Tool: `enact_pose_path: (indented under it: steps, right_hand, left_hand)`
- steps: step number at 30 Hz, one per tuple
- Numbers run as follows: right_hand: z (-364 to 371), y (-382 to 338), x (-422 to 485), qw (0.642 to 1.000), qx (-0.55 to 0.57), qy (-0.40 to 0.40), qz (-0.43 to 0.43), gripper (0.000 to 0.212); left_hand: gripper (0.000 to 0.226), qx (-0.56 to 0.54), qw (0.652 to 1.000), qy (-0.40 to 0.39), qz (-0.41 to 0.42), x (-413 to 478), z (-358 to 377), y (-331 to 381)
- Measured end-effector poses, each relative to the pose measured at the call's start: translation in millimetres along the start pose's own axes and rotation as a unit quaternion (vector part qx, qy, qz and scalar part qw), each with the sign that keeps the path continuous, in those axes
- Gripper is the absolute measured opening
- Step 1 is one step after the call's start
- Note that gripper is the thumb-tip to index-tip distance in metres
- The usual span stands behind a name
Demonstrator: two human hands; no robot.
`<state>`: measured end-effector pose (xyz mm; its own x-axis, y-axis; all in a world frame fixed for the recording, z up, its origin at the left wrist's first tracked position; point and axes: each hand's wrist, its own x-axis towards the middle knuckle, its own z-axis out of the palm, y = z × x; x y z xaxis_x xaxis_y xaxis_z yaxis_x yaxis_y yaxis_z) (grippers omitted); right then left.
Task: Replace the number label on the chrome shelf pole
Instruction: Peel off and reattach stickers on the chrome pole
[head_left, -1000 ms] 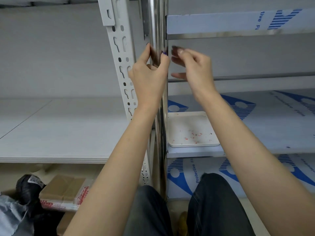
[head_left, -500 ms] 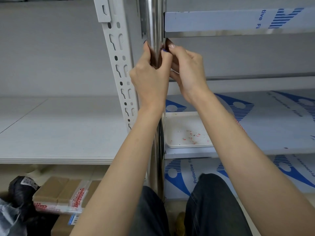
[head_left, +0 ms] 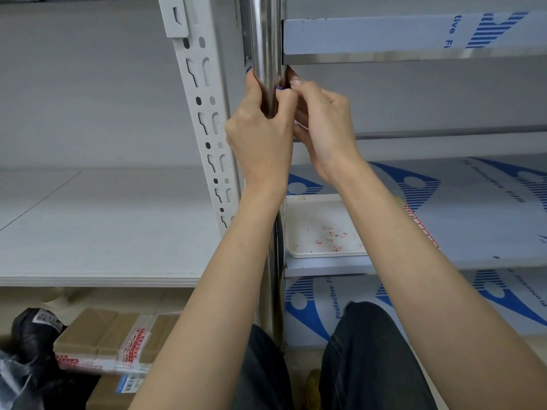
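The chrome shelf pole (head_left: 263, 39) runs vertically through the middle of the view. My left hand (head_left: 260, 134) wraps round the pole, thumb on its left side and fingers on its right. A small blue bit, apparently the label (head_left: 278, 87), shows at my left fingertips on the pole's right side. My right hand (head_left: 322, 125) is pressed against the left one just under the upper shelf, its fingertips curled in at that blue bit. Most of the label is hidden by my fingers.
A white slotted upright (head_left: 204, 113) stands just left of the pole. A white tray (head_left: 302, 253) with small red and white scraps sits on the film-covered shelf (head_left: 473, 217) to the right. Taped cardboard boxes (head_left: 118, 341) and a dark bag (head_left: 32, 327) lie below left.
My right hand has come in from a gap beside the pole to touch my left fingertips on it. My left hand has kept its grip on the pole.
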<state>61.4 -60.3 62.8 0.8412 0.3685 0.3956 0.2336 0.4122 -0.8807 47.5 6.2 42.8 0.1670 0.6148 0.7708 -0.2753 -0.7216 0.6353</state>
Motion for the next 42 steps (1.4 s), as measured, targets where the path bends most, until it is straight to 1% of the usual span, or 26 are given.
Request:
enact_pose_path:
  steps: [8, 13, 20, 24, 27, 34, 38, 42]
  right_hand:
    - [-0.1, -1.4, -0.5, 1.000, -0.003, 0.000, 0.003, 0.027]
    - [-0.6, 1.0, 0.7, 1.000, -0.006, 0.006, 0.005, 0.026]
    - [-2.3, 0.9, 1.2, 1.000, -0.002, -0.005, 0.012, 0.025]
    - [-4.0, 0.3, 1.2, 1.000, 0.007, -0.009, 0.019, 0.022]
    - [-4.7, 1.2, 0.7, 1.000, -0.005, -0.013, 0.015, 0.023]
    - [-4.2, -0.1, -0.7, 0.999, 0.011, -0.025, 0.018, 0.024]
    - [-4.2, 1.1, -0.3, 0.999, 0.016, -0.019, 0.020, 0.024]
    - [-3.3, -0.1, 0.4, 0.999, 0.019, -0.010, 0.025, 0.023]
  left_hand:
    - [0.046, 0.004, 1.000, -0.003, 0.007, 0.9, -0.8, -2.7]
    - [0.044, 0.007, 1.000, -0.011, 0.013, -0.1, -1.2, -5.4]
    - [0.044, 0.008, 1.000, -0.013, -0.027, 0.2, 2.7, -6.4]
    - [0.042, -0.008, 0.999, -0.006, -0.040, 0.0, 3.6, -6.5]
    - [0.044, -0.022, 0.999, -0.005, -0.046, -0.2, 3.6, -6.0]
    - [0.046, -0.043, 0.997, -0.007, -0.057, -1.8, 2.4, -3.5]
    - [0.049, -0.049, 0.997, -0.016, -0.053, -2.2, 0.3, -5.6]
    - [0.045, -0.038, 0.998, -0.020, -0.039, -2.2, -0.6, -6.3]
